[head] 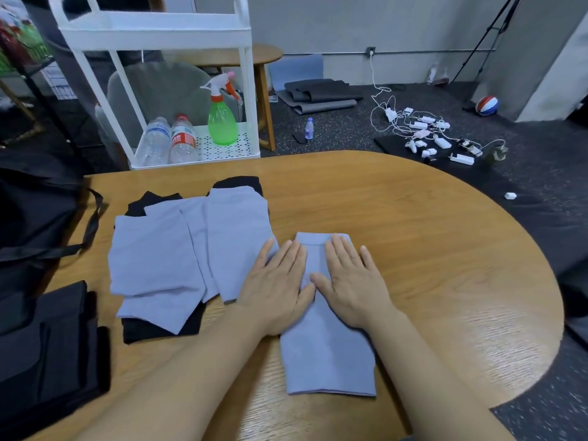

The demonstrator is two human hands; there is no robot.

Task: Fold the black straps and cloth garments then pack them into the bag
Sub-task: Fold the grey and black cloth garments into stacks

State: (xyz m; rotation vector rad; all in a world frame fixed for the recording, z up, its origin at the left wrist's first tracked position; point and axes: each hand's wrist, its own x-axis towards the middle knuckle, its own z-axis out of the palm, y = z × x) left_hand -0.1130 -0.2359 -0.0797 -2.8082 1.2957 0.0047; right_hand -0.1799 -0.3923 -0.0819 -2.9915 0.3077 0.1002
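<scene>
A long, narrow lavender cloth garment [327, 358] lies flat on the wooden table [429, 249] in front of me. My left hand [276, 288] and my right hand [350, 281] press flat on its far half, fingers straight, thumbs almost touching. To the left lies a loose pile of lavender garments [178, 253] over black pieces [159, 329]. A folded stack of black straps and cloth [51, 351] sits at the near left. The black bag [35, 211] stands at the far left edge, its strap [92, 224] trailing onto the table.
A white cart [159, 36] holding two water bottles [171, 141] and a green spray bottle [222, 122] stands behind the table. Chargers and cables [426, 132], a small bottle [309, 128], mats [318, 93] and a ball [486, 105] lie on the floor beyond.
</scene>
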